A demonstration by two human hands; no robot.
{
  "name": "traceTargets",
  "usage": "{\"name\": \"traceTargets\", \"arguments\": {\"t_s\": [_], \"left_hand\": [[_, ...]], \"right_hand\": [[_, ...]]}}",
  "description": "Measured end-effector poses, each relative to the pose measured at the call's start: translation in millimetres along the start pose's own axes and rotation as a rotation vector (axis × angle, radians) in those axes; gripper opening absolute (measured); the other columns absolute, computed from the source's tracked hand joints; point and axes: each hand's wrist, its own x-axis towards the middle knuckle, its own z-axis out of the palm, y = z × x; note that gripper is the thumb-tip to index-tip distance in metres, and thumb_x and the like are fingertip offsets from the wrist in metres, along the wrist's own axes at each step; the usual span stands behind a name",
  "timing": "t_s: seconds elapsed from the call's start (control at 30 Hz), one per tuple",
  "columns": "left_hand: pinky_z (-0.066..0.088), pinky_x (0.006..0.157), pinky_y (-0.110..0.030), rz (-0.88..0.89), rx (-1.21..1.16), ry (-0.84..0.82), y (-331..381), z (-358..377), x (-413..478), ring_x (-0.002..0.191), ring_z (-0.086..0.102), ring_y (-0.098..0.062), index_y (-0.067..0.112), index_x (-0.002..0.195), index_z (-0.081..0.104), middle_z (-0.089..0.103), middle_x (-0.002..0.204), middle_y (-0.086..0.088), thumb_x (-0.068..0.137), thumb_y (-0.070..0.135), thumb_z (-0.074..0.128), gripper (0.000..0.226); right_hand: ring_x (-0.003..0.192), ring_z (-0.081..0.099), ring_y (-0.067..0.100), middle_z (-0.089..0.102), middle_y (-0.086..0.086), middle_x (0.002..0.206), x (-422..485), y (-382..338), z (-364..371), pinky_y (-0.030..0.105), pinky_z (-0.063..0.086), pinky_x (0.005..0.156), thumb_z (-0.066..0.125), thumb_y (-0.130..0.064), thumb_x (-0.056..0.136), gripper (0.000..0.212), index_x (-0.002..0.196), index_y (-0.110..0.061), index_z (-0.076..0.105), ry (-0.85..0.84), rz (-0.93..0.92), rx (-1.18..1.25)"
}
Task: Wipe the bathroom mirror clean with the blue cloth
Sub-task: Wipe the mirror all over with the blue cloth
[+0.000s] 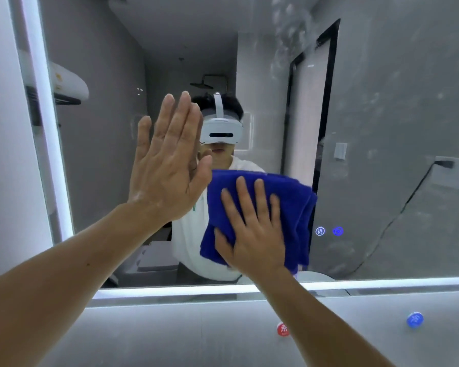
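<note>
A large wall mirror [398,123] with a lit white border fills the view. Its right part carries hazy smears and spots. A folded blue cloth [294,200] lies flat against the glass low in the middle. My right hand [252,229] presses on the cloth with straight, spread fingers. My left hand [167,165] rests flat on the glass just left of the cloth, fingers straight and pointing up. The cloth's lower left part is hidden behind my right hand.
Two glowing touch icons [329,231] sit on the glass right of the cloth. Below the mirror the grey wall holds a red round tag [282,329] and a blue round tag [414,319]. The lit left mirror edge [51,144] meets a plain wall.
</note>
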Motion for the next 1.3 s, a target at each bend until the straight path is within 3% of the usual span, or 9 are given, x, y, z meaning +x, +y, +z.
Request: {"name": "traceTargets", "arguments": {"t_s": [0.13, 0.2, 0.3, 0.53, 0.67, 0.73, 0.9, 1.13, 1.3], "left_hand": [[-0.001, 0.121, -0.049, 0.016, 0.033, -0.001, -2.0, -4.6, -2.2, 0.151, -0.008, -0.019, 0.015, 0.156, -0.001, -0.005, 0.165, -0.004, 0.098, 0.047, 0.013, 0.068], [0.0, 0.121, -0.05, 0.02, 0.056, 0.002, -5.5, -9.4, 0.3, 0.151, -0.01, -0.019, 0.017, 0.156, -0.003, -0.008, 0.164, -0.003, 0.098, 0.049, 0.01, 0.068], [-0.001, 0.121, -0.048, 0.013, 0.058, 0.014, -11.8, -16.7, 14.8, 0.151, -0.011, -0.017, 0.016, 0.155, -0.005, -0.007, 0.164, -0.002, 0.097, 0.048, 0.014, 0.069], [0.005, 0.121, -0.05, 0.046, 0.131, 0.075, -25.5, -26.8, 59.5, 0.151, -0.005, -0.018, 0.013, 0.156, 0.005, 0.0, 0.165, -0.004, 0.098, 0.048, 0.013, 0.068], [-0.009, 0.12, -0.038, 0.044, 0.133, 0.085, -31.7, -35.1, 73.2, 0.151, -0.004, -0.018, 0.015, 0.156, 0.011, 0.003, 0.164, -0.004, 0.099, 0.048, 0.023, 0.068], [-0.005, 0.121, -0.04, 0.058, 0.117, 0.103, -30.7, -38.9, 75.2, 0.151, 0.002, -0.021, 0.013, 0.156, 0.014, 0.008, 0.164, -0.006, 0.099, 0.048, 0.023, 0.067], [0.003, 0.121, -0.049, 0.011, 0.21, 0.101, -30.2, -37.8, 82.8, 0.151, -0.01, -0.018, 0.014, 0.157, 0.005, -0.005, 0.164, -0.004, 0.099, 0.048, 0.017, 0.068], [0.009, 0.12, -0.05, 0.075, 0.209, 0.174, -29.3, -32.6, 101.1, 0.152, -0.002, -0.019, 0.013, 0.156, 0.008, 0.002, 0.165, -0.004, 0.098, 0.054, 0.019, 0.072], [0.002, 0.119, -0.041, 0.066, 0.148, 0.21, -22.1, -43.1, 125.4, 0.151, -0.001, -0.015, 0.014, 0.155, 0.013, 0.008, 0.164, -0.001, 0.099, 0.05, 0.009, 0.067]], "right_hand": [[0.151, 0.002, 0.029, 0.0, 0.0, 0.165, -51.4, 0.2, 5.4, 0.048, -0.004, 0.121, 0.025, -0.049, 0.102, 0.059, 0.156, -0.024, 0.017, -0.12, -0.198, -0.063], [0.152, 0.0, 0.028, 0.001, 0.0, 0.165, -47.9, 5.3, 1.9, 0.047, -0.005, 0.121, 0.03, -0.048, 0.1, 0.063, 0.156, -0.025, 0.016, -0.153, -0.229, -0.084], [0.151, -0.003, 0.026, 0.002, 0.001, 0.164, -0.3, 13.2, -11.5, 0.046, -0.004, 0.121, 0.034, -0.048, 0.096, 0.067, 0.155, -0.023, 0.015, -0.114, -0.141, -0.079], [0.151, -0.003, 0.027, 0.0, 0.004, 0.165, 183.4, 53.2, -56.8, 0.046, -0.002, 0.12, 0.016, -0.053, 0.098, 0.068, 0.157, -0.022, 0.005, 0.007, 0.078, -0.069], [0.151, -0.009, 0.026, -0.006, 0.002, 0.165, 248.8, 70.6, -71.0, 0.045, -0.006, 0.119, 0.015, -0.052, 0.098, 0.068, 0.157, -0.023, -0.003, 0.024, 0.176, -0.089], [0.151, -0.009, 0.025, -0.006, 0.002, 0.165, 263.5, 74.3, -73.8, 0.045, -0.007, 0.118, 0.016, -0.051, 0.098, 0.068, 0.156, -0.023, -0.003, 0.032, 0.21, -0.066], [0.151, -0.006, 0.025, -0.001, 0.005, 0.165, 232.7, 52.2, -65.6, 0.047, -0.001, 0.122, 0.015, -0.05, 0.098, 0.067, 0.157, -0.02, 0.003, 0.089, 0.256, -0.01], [0.152, 0.004, 0.025, 0.009, 0.002, 0.164, 103.3, 45.1, -42.4, 0.051, 0.012, 0.118, 0.028, -0.047, 0.1, 0.064, 0.157, -0.02, 0.015, -0.068, -0.039, -0.027], [0.151, -0.007, 0.02, -0.005, -0.004, 0.163, 179.3, 71.0, -61.1, 0.042, -0.007, 0.12, 0.017, -0.051, 0.099, 0.064, 0.156, -0.027, 0.0, -0.041, -0.01, -0.043]]}}
